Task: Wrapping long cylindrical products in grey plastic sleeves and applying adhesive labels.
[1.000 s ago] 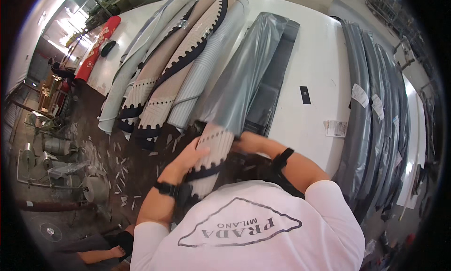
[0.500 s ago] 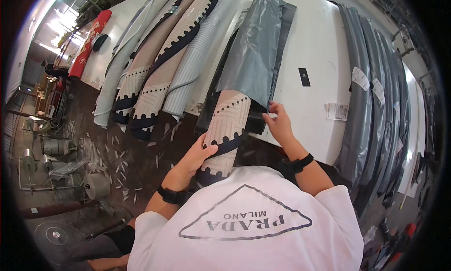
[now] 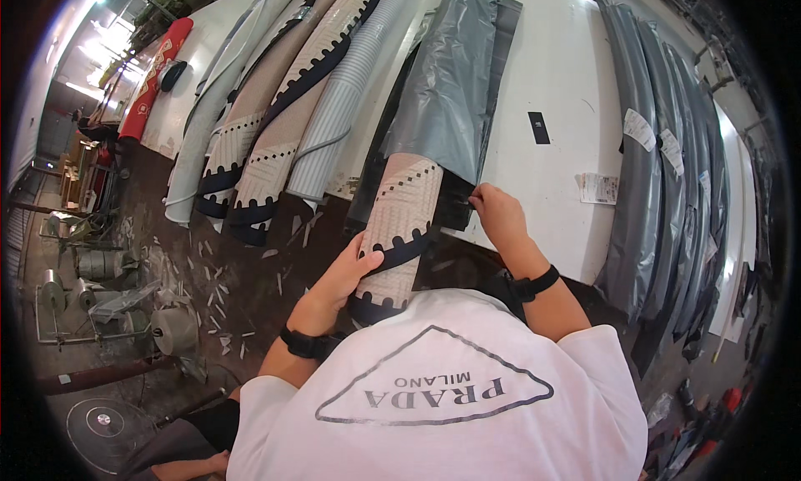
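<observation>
A rolled beige rug with a dark scalloped border point(image 3: 407, 199) lies partly inside a grey plastic sleeve point(image 3: 450, 89) on the white table. Its bare near end sticks out past the table edge toward my body. My left hand point(image 3: 340, 272) grips this end from the left side, thumb on top across the dark border. At the right corner of the sleeve's mouth, my right hand point(image 3: 501, 218) is closed in a pinch on the plastic edge. More dark plastic lies flat beneath the roll.
Several rolled rugs point(image 3: 275, 122) lie to the left, with a red roll point(image 3: 157, 76) farther off. Grey-wrapped rolls point(image 3: 638, 172) line the table's right side. A small black card point(image 3: 539, 128) and white labels point(image 3: 597, 188) lie on the white table point(image 3: 555, 55). Another person's arm point(image 3: 188, 467) shows at lower left.
My right hand's fingers have closed at the sleeve's edge, and the plastic corner there sits slightly lower. My left hand keeps its hold on the rug roll.
</observation>
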`<control>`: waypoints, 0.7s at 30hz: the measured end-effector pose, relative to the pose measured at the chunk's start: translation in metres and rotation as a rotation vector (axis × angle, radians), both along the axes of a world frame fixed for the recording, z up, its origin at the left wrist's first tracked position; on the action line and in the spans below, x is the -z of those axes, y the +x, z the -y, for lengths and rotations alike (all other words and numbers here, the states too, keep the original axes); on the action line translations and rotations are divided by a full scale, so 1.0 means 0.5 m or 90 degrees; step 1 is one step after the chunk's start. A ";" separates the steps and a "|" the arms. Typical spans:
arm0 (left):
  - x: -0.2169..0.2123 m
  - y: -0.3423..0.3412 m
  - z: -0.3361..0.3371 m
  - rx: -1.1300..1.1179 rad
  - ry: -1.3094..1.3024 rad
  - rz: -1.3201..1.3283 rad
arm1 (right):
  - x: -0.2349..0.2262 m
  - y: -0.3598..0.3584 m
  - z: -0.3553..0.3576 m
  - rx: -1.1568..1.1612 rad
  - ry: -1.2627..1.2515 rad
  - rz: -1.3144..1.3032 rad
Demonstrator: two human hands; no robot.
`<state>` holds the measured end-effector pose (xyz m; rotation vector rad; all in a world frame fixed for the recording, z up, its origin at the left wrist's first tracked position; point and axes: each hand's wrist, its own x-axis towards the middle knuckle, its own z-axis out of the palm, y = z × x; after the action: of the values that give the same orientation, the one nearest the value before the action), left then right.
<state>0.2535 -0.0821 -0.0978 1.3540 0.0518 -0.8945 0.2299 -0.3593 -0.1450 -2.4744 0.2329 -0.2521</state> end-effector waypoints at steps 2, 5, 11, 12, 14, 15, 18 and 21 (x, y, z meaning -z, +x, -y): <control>-0.003 0.007 -0.004 0.026 -0.005 0.019 | -0.008 -0.010 -0.019 0.004 0.015 -0.017; -0.030 0.017 -0.010 0.014 -0.085 -0.043 | -0.004 -0.041 -0.067 -0.255 0.078 -0.142; -0.094 0.016 -0.017 -0.064 -0.147 -0.194 | 0.024 -0.018 0.001 -0.170 0.241 -0.195; -0.097 0.014 -0.021 -0.087 -0.140 -0.242 | 0.011 -0.005 0.005 -0.174 0.242 -0.194; -0.096 0.010 -0.023 -0.103 -0.147 -0.261 | -0.015 0.026 0.011 -0.092 0.080 0.125; -0.096 0.010 -0.022 -0.100 -0.146 -0.263 | -0.037 0.050 0.011 -0.092 0.080 0.127; -0.097 0.011 -0.023 -0.095 -0.150 -0.268 | -0.071 0.093 0.006 -0.283 -0.090 0.413; -0.094 0.011 -0.030 -0.105 -0.153 -0.271 | -0.043 0.074 0.038 -0.366 -0.017 0.266</control>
<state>0.2588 -0.0673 -0.0508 0.9072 0.3676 -1.0012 0.2667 -0.3781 -0.1235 -2.3301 -0.6468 -0.5075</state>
